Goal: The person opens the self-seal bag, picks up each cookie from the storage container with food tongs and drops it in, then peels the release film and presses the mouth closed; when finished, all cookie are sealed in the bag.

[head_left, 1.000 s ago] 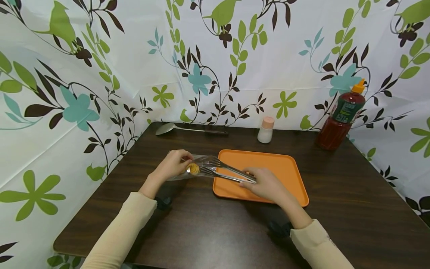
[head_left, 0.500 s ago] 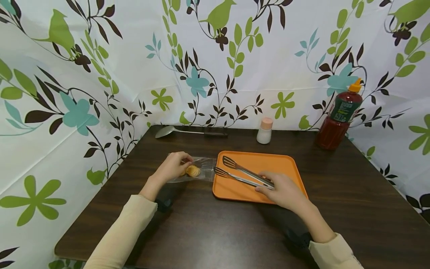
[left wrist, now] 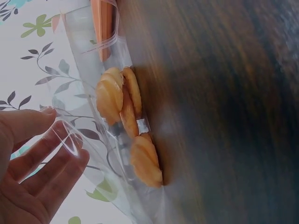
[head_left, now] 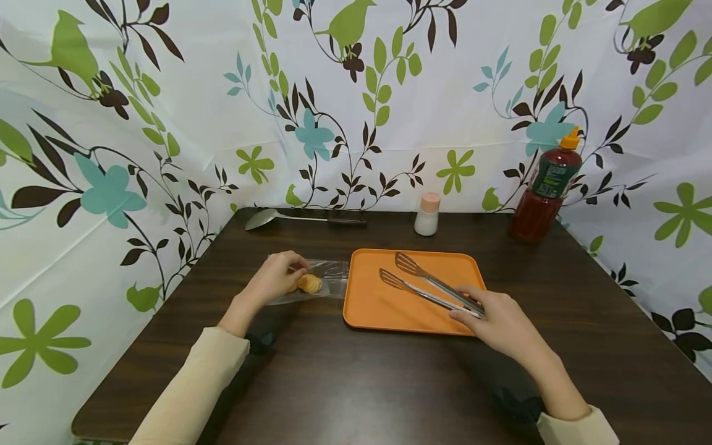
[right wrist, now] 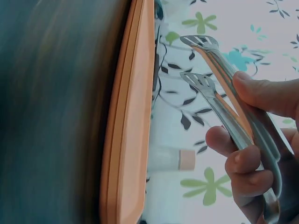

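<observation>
My left hand (head_left: 276, 276) pinches the edge of a clear plastic bag (head_left: 334, 281) lying left of the orange tray (head_left: 369, 309). Several golden ridged cookies (left wrist: 110, 98) sit inside the bag, whose mouth points toward the tray. In the left wrist view, thumb and fingertips meet at the transparent film and lift it above the cookies. Metal tongs (head_left: 434, 289) with slotted ends are in my right hand (head_left: 503, 324), held over the tray. The two tong tips stand apart, with nothing between them, as the right wrist view also shows.
At the back of the dark wooden table (head_left: 345, 383) lies a metal spoon (head_left: 264, 218) with a black handle. A white shaker (head_left: 426, 219) with a pink cap stands behind the tray. A red sauce bottle (head_left: 545, 194) is at the back right, by the patterned wall covering.
The tongs have come out of the bag's mouth and moved right over the tray with my right hand. My left hand stays at the bag. The head view has shifted slightly.
</observation>
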`<state>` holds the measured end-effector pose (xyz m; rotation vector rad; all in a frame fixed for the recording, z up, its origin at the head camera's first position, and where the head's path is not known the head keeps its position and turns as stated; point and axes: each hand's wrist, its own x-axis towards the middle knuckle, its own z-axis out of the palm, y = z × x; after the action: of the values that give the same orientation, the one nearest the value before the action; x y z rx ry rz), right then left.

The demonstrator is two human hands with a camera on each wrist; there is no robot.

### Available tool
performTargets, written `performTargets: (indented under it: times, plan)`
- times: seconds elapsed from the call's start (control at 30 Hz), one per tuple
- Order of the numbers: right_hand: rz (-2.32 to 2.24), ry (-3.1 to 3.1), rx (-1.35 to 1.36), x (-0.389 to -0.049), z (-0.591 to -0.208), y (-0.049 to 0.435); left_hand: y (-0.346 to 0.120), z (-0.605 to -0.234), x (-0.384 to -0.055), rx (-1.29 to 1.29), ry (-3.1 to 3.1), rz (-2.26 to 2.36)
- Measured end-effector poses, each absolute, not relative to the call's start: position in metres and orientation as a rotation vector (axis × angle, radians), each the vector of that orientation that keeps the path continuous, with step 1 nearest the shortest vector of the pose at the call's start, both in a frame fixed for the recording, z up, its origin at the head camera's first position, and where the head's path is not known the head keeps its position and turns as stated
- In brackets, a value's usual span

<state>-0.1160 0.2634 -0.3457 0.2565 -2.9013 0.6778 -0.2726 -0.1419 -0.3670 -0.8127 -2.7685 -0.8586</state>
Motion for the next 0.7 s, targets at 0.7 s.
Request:
performTargets:
  times: [0.7]
  plan:
    - [0.562, -2.856, -0.196, -0.096, -0.358, 0.338, -0.143, -0.372, -0.273, -0.846, -2.728, -0.906]
